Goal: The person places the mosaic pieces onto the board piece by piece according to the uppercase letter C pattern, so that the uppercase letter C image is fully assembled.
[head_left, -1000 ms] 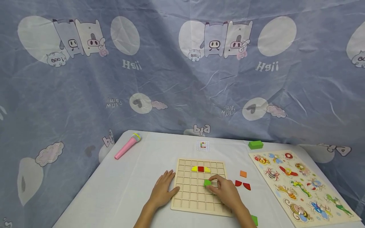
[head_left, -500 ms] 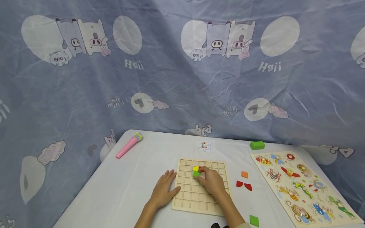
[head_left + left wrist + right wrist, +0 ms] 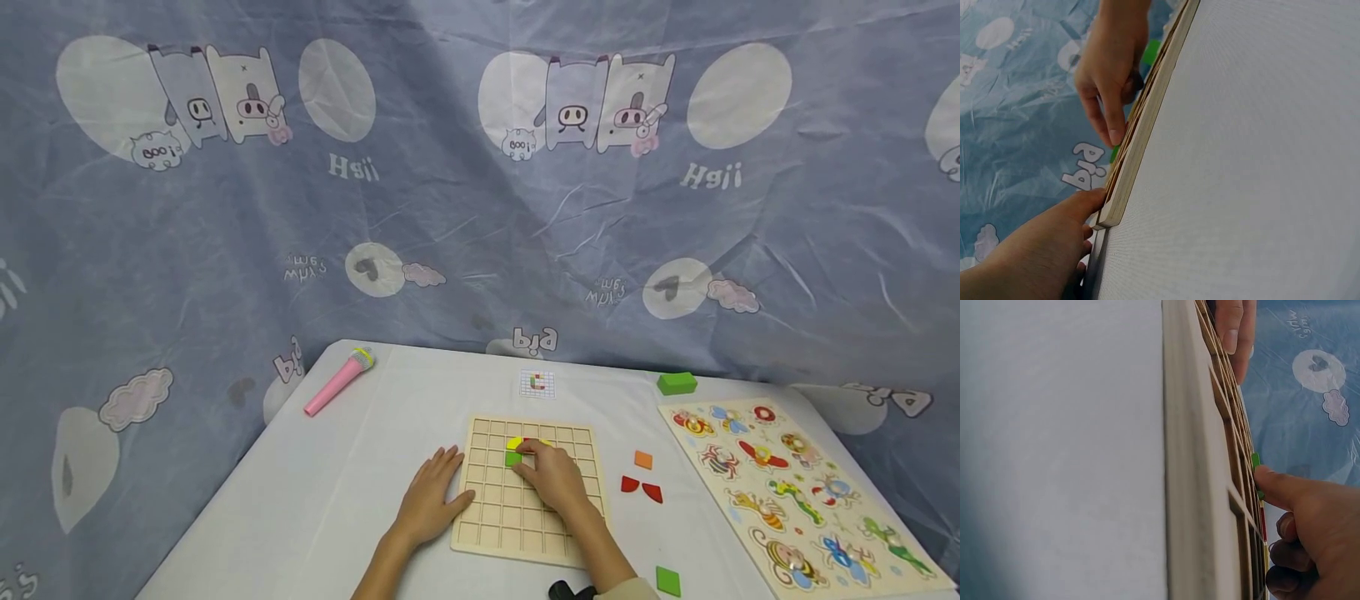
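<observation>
right hand (image 3: 553,477), having carried the green tile (image 3: 513,458) toward 11 o'clock, pinches it into the grid board (image 3: 480,533) beneath the yellow tile (image 3: 513,443); flat left hand (image 3: 431,498) steadies the board.

— What moved?
— The right hand (image 3: 553,479) carried the green tile (image 3: 513,458) from the board's (image 3: 525,533) middle to the far row, under the yellow piece (image 3: 513,443).

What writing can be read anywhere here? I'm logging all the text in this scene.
"Hgii": on the blue curtain, printed twice.
"big": on the curtain, just above the table edge.
"Boo!": on the small curtain ghosts, roughly legible.
Small curtain script: too blurred.
Card: a coloured pattern, no readable text.
</observation>
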The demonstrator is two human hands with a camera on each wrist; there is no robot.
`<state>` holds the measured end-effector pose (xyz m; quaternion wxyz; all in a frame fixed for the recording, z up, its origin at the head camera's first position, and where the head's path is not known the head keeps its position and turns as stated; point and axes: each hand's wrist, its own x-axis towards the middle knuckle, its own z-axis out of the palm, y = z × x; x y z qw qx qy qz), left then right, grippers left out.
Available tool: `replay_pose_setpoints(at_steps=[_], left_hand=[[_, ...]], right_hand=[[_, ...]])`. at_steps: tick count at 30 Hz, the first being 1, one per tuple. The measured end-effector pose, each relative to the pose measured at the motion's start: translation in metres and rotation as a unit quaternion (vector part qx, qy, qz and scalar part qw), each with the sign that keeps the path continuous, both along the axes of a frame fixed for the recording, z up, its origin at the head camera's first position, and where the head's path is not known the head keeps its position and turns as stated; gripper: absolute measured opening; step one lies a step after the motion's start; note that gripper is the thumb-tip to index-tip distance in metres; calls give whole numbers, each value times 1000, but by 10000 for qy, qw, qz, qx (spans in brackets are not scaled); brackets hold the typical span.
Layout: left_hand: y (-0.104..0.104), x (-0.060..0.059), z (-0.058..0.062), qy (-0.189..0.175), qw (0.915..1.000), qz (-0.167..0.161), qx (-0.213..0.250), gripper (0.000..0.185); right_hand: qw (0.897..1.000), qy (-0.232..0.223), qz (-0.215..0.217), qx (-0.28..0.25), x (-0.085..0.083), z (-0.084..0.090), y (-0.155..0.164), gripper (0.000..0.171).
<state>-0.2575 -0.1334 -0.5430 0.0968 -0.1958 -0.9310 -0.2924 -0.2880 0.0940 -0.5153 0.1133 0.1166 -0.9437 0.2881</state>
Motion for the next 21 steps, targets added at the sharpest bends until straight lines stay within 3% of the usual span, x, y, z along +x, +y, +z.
replay_pose_setpoints(at_steps=[12,21], left_hand=[[0,-2,-4,-5,10000,44,-62,66],[-1,-2,-4,-42,10000,42,-38,66]], right_hand=[[9995,-99,-181,-223,3,0,0,30],[9978,-167,-136,-626,29,13,10,24]])
